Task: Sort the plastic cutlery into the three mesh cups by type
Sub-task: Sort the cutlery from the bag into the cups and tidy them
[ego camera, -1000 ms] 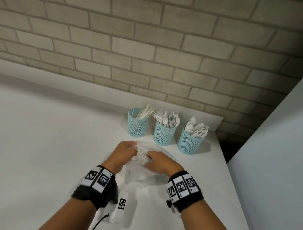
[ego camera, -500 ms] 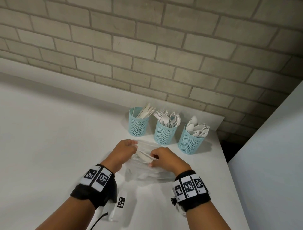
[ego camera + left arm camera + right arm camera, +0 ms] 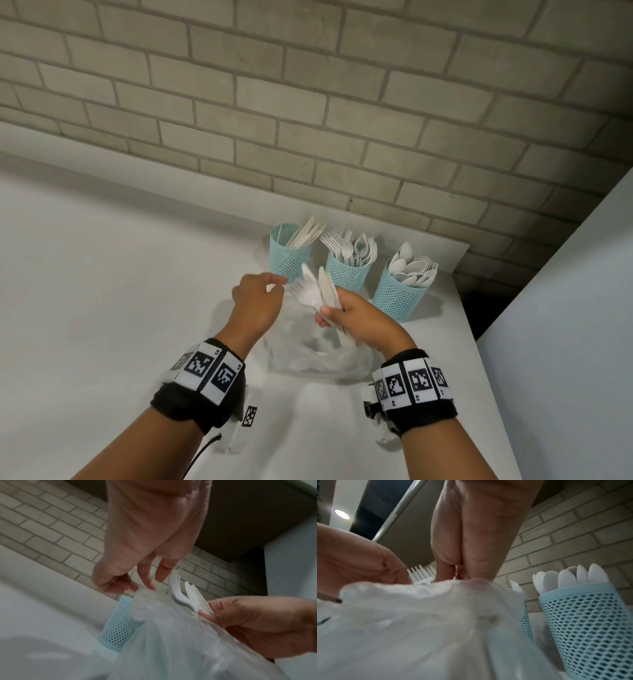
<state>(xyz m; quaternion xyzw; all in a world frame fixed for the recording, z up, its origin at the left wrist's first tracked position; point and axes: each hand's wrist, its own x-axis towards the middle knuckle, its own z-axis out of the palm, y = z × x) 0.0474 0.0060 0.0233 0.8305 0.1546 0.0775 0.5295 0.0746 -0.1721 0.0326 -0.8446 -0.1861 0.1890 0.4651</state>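
Three light-blue mesh cups stand in a row near the wall: the left cup [image 3: 290, 251] holds knives, the middle cup [image 3: 347, 274] forks, the right cup [image 3: 399, 296] spoons. A clear plastic bag [image 3: 318, 353] lies on the white counter in front of them. My right hand [image 3: 356, 317] grips a bundle of white cutlery [image 3: 320, 291], forks and knives, lifted out of the bag. My left hand [image 3: 260, 294] pinches the bag's rim [image 3: 139, 592] beside the bundle. In the right wrist view the bag [image 3: 419, 622] fills the foreground, with fork tines [image 3: 418, 573] above it.
The white counter [image 3: 102, 308] stretches wide to the left. A brick wall [image 3: 308, 120] rises behind the cups. A white panel [image 3: 565, 342] stands at the right, past the counter's right edge, with a dark gap behind it.
My right hand has pulled a bundle of forks and knives up out of the bag. My left hand rose slightly, still holding the bag's rim.
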